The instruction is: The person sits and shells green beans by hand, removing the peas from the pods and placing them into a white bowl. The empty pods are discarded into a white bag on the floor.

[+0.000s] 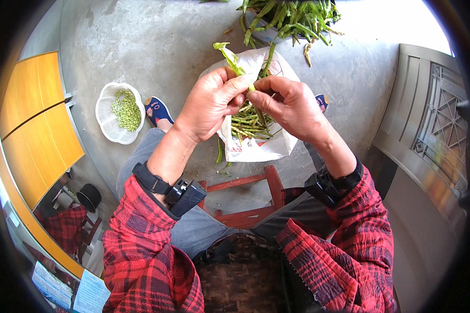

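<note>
Between my two hands is a green bean pod (235, 62), its split, pale-green end sticking up past my left hand (216, 102). My left thumb and fingers pinch it. The thumb and forefinger of my right hand (288, 102) grip its lower end, near the left fingertips. Below both hands stands a white plastic bag (258, 152) holding many green pods and husks (248, 125), partly hidden by my hands. To the left, a white scalloped plastic basket (103, 111) holds shelled green beans (127, 111).
A tub (262, 33) heaped with long green pods (293, 19) stands beyond the bag. A red wooden stool frame (274, 184) is between my legs. Loose pods (219, 152) lie on the concrete floor (168, 51). Yellow cabinet doors (43, 129) are left, a metal door (407, 101) right.
</note>
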A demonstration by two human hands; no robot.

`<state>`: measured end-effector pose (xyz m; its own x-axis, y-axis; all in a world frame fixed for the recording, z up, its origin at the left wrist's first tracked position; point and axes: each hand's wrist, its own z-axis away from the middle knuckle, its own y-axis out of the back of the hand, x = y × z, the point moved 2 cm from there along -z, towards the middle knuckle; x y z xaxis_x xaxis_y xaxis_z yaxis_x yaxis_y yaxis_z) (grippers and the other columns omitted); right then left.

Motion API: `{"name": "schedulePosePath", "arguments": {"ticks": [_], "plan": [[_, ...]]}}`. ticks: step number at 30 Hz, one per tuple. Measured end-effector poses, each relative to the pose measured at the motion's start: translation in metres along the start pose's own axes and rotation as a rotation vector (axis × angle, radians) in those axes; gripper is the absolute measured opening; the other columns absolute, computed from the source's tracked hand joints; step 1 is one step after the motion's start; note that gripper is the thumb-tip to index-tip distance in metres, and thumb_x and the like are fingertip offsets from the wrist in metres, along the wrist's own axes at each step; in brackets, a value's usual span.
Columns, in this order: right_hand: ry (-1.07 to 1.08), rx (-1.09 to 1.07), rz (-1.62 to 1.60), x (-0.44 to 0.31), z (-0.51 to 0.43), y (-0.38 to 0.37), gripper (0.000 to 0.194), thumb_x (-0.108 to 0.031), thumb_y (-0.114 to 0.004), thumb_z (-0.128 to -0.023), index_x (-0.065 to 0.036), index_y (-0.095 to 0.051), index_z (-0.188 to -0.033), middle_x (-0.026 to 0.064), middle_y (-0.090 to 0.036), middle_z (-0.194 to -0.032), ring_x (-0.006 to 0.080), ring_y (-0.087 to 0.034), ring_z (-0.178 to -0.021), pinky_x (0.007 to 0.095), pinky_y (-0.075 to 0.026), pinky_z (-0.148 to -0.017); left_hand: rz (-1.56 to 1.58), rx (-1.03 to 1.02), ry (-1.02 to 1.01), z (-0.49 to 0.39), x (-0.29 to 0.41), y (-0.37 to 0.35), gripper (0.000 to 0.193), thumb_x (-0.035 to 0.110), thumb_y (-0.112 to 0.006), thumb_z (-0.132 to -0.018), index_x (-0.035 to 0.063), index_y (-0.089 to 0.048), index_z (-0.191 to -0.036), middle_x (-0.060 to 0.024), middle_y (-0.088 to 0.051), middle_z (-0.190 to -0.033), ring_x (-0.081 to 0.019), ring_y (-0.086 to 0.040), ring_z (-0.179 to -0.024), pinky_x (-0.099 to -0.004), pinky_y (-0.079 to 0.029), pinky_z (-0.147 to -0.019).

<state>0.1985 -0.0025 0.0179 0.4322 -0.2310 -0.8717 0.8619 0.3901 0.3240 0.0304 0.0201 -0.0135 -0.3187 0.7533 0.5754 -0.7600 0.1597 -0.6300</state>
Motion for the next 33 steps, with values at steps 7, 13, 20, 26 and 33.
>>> {"name": "schedulePosePath", "arguments": {"ticks": [7, 13, 20, 26, 33], "plan": [[-0.063, -0.001, -0.18, 0.0037, -0.001, -0.0011, 0.022, -0.02, -0.058, -0.094, 0.001, -0.065, -0.096, 0.0042, -0.061, -0.072, 0.0091, -0.054, -0.067, 0.026, -0.046, -0.062, -0.019, -0.015, 0.007, 0.0001, -0.0004, 0.0, 0.012, 0.016, -0.054, -0.095, 0.0039, -0.054, -0.099, 0.0018, -0.053, -0.08, -0.0012, -0.043, -0.061, -0.0143, -0.032, -0.048], [-0.119, -0.018, -0.292, 0.0052, -0.0021, 0.0002, 0.023, -0.021, -0.056, -0.095, 0.001, -0.064, -0.092, 0.0004, -0.058, -0.07, 0.0078, -0.052, -0.066, 0.0251, -0.045, -0.06, 0.096, -0.051, 0.031, 0.0003, 0.0023, -0.0034, 0.014, 0.018, -0.054, -0.095, 0.004, -0.054, -0.099, 0.0022, -0.052, -0.079, -0.0025, -0.043, -0.061, -0.0151, -0.032, -0.047], [-0.015, -0.012, -0.082, 0.0045, 0.0003, 0.0014, 0.024, -0.023, -0.055, -0.096, -0.001, -0.063, -0.092, 0.0006, -0.058, -0.069, 0.0075, -0.051, -0.065, 0.0256, -0.044, -0.059, -0.198, -0.051, 0.016, 0.0019, 0.0021, -0.0052, 0.018, 0.023, -0.059, -0.094, 0.0063, -0.055, -0.097, 0.0046, -0.049, -0.075, -0.0016, -0.043, -0.062, -0.015, -0.032, -0.048], [-0.102, -0.084, -0.218, 0.0078, -0.0002, 0.0035, 0.025, -0.024, -0.053, -0.097, 0.0, -0.062, -0.093, 0.0031, -0.06, -0.072, 0.0093, -0.053, -0.065, 0.0277, -0.045, -0.06, -0.087, -0.077, 0.065, 0.0032, 0.0041, -0.0041, 0.015, 0.02, -0.06, -0.093, 0.0058, -0.056, -0.097, 0.0037, -0.051, -0.073, -0.0015, -0.043, -0.06, -0.015, -0.034, -0.047], [-0.034, 0.024, -0.039, 0.0052, -0.0019, 0.0044, 0.027, -0.026, -0.056, -0.095, 0.0, -0.062, -0.09, 0.0074, -0.06, -0.07, 0.0136, -0.055, -0.064, 0.0303, -0.046, -0.059, 0.031, -0.097, 0.088, 0.0039, 0.0031, -0.0025, 0.013, 0.011, -0.058, -0.091, 0.0037, -0.056, -0.101, -0.0029, -0.059, -0.08, -0.0048, -0.051, -0.061, -0.0161, -0.041, -0.051]]}}
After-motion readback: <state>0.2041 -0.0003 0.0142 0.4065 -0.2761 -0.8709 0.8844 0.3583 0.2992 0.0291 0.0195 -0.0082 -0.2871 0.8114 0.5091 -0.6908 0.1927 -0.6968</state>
